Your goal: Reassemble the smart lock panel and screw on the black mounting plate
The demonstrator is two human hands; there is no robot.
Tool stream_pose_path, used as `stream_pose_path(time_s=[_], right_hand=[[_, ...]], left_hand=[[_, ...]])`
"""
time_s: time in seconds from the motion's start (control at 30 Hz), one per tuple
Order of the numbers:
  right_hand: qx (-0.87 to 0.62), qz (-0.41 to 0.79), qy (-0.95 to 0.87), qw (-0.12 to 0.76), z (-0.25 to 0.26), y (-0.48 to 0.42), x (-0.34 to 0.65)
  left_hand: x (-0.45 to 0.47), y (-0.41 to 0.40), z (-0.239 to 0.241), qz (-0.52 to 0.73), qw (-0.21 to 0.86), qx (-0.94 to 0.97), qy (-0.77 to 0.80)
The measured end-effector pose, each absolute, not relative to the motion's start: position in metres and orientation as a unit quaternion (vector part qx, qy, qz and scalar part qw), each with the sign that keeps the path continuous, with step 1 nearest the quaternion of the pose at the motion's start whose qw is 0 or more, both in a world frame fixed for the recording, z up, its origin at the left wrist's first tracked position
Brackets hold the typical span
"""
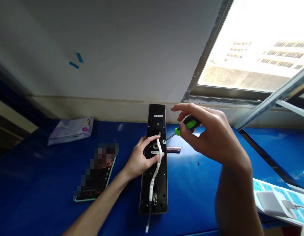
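Note:
A long black metal panel (157, 183), resembling the back of a door lock, lies lengthwise on the blue table. Down its face runs a white-wrapped cable (155, 172) with a dark lower end and a small white plug past the near edge. My left hand (139, 157) grips the panel's left side, its index finger and thumb pressing at the cable. A green and black screwdriver (190, 124) is in my right hand (211, 134), pinched at the handle. Its shaft slants down left to a small white ring (164, 142) at the panel's right edge; exact tip contact is unclear.
A shiny cylinder (174, 149) lies right of the panel, with a small dark screw (198, 163) farther right. At left are a phone (93, 193) and a folded purple-white packet (70, 131). A power strip with a charger (270, 201) and metal frame bars (272, 95) stand at right.

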State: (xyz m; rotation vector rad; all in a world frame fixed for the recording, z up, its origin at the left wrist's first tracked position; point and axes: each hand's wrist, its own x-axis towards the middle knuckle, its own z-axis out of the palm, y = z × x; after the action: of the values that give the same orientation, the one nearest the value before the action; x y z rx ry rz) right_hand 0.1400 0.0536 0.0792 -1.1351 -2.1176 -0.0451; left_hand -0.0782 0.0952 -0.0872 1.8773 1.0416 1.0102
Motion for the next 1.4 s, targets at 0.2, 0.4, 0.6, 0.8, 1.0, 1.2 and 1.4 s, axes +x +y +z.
stream_pose_path(time_s=[0.2, 0.4, 0.6, 0.8, 1.0, 1.2, 1.4], right_hand=[[-0.444, -0.047, -0.813, 0.374, 0.082, 0.052, 0.145], [-0.443, -0.073, -0.799, 0.400, 0.089, 0.047, 0.156], [-0.449, -0.078, -0.782, 0.426, 0.095, 0.036, 0.172], [-0.491, -0.084, -0.759, 0.419, 0.101, 0.023, 0.193], [-0.559, -0.038, -0.733, 0.386, 0.099, 0.019, 0.222], [-0.590, 0.007, -0.713, 0.380, 0.097, 0.020, 0.237], [-0.600, -0.003, -0.709, 0.371, 0.095, 0.019, 0.246]], left_hand=[[-0.083, 0.092, -0.090, 0.376, 0.335, 0.775, 0.381], [-0.080, 0.094, -0.084, 0.447, 0.173, 0.760, 0.439], [-0.050, 0.100, -0.041, 0.419, 0.106, 0.840, 0.329], [-0.001, 0.116, -0.021, 0.230, 0.193, 0.906, 0.297], [0.039, 0.114, -0.022, 0.179, 0.243, 0.912, 0.277], [0.065, 0.108, -0.015, 0.152, 0.324, 0.894, 0.271], [0.080, 0.113, -0.026, 0.080, 0.276, 0.918, 0.274]])
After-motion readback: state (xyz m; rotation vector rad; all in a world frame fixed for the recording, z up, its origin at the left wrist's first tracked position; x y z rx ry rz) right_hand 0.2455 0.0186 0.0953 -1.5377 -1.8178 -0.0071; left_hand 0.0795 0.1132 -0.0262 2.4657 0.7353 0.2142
